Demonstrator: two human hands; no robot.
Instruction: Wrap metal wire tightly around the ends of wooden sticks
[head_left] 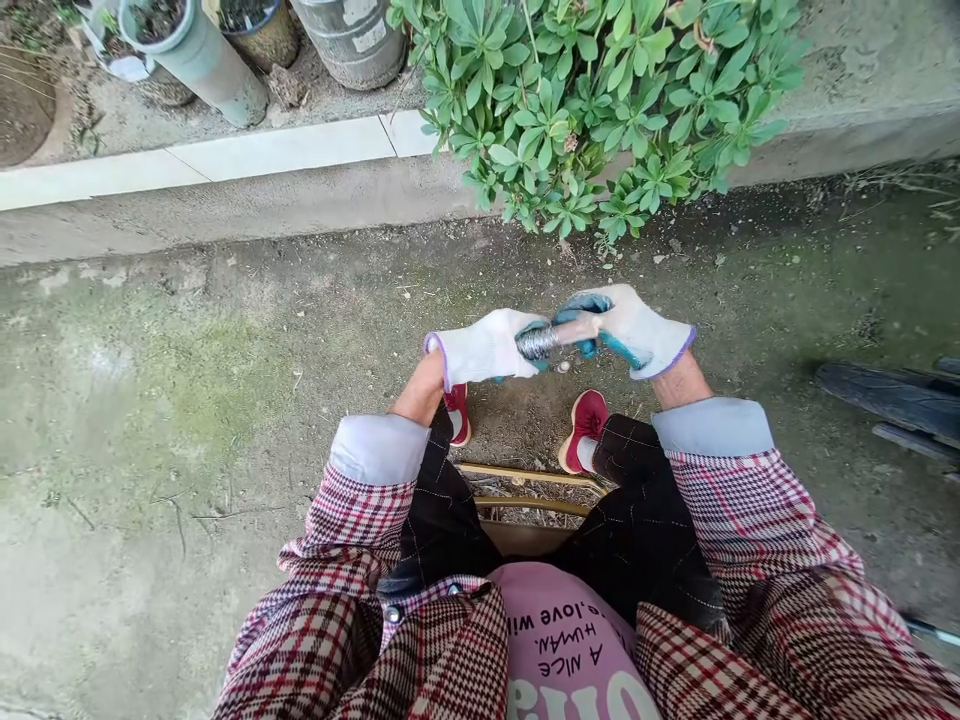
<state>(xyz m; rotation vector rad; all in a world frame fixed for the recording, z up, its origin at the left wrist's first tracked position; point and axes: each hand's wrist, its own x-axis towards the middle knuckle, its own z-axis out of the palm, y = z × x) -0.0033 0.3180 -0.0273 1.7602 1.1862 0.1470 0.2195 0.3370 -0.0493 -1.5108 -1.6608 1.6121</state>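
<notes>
Both of my hands wear white knit gloves with teal palms and purple cuffs. Between them, a short pale brown rod wound with silvery wire (555, 338) is held at a slight slant above the ground. My left hand (501, 343) is closed around the wire-wound end. At the plain end, my right hand (616, 322) is also closed, its teal-coated fingers curled over the rod. The fingertips hide parts of both ends, and the wire strands blur together.
A leafy green bush (585, 110) overhangs a low concrete ledge (285, 205) in front. Planters stand at upper left, including a tall pale pot (199, 65) and a grey bucket (349, 40). Between my legs shows a yellowish metal frame (532, 505). A dark tyre-like object (889, 400) is at right.
</notes>
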